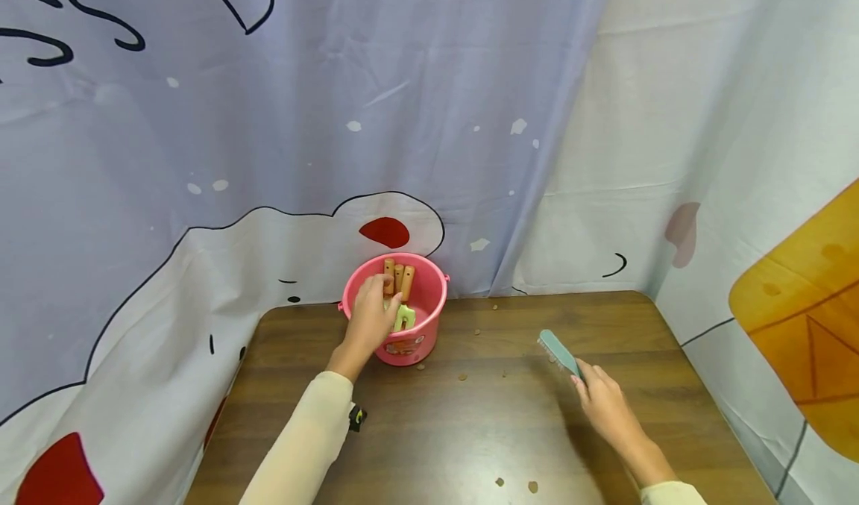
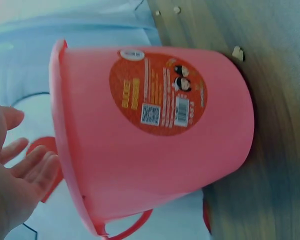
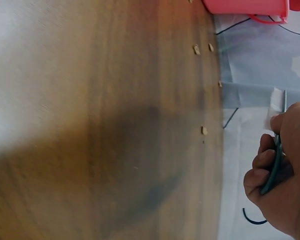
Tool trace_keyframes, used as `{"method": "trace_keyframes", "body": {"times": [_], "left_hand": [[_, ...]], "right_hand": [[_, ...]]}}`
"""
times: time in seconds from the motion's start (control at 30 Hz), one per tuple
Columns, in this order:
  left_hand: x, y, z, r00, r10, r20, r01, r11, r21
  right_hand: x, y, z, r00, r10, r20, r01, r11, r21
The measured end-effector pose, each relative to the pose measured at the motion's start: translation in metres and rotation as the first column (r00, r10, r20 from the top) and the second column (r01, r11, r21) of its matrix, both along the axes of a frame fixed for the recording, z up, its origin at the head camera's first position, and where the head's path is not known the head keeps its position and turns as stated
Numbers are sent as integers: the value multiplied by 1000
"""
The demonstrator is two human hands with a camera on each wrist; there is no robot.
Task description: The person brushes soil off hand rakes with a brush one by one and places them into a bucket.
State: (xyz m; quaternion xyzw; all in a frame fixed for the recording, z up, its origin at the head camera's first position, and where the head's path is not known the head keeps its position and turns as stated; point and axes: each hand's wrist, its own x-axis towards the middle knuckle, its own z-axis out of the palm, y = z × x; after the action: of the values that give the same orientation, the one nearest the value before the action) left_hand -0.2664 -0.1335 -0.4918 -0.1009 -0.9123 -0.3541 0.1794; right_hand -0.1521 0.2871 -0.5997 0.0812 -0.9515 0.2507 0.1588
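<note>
A pink bucket stands at the back of the wooden table. Inside it are several wooden handles and a pale green toy part. My left hand is over the bucket's mouth, close by the handles, its fingers loosely bent. In the left wrist view, that hand shows at the rim with nothing held in it. On the right, my right hand grips the handle of a teal brush with white bristles, raised above the table. The right wrist view shows its fingers wrapped round the handle.
Small tan crumbs lie scattered on the wooden table, among them one crumb near the front and another by the back edge. A printed curtain hangs right behind the table and along its sides.
</note>
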Motion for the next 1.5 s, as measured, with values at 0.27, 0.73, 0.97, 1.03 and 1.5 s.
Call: {"method": "trace_keyframes", "body": {"times": [0.27,0.73,0.97,1.03,1.5], "left_hand": [[44,7,0,963,-121,-243,113,993,-44],[97,8,-18,928,-294,-229,257,950,-178],[130,1,-42,963,-253,-93,232,953,-197],[135,-2,-50,972,-226,-70,209,959,-190],[155,-24,-81,988,-90,124,113,975,-190]], "right_hand": [[23,-3,-15,982,26,188,-1,992,-130],[45,-22,-28,920,-96,379,177,967,-184],[55,-34,-41,900,-208,383,245,968,-51],[58,-38,-43,896,-229,380,252,968,-10],[65,-43,-39,907,-188,377,104,967,231]]}}
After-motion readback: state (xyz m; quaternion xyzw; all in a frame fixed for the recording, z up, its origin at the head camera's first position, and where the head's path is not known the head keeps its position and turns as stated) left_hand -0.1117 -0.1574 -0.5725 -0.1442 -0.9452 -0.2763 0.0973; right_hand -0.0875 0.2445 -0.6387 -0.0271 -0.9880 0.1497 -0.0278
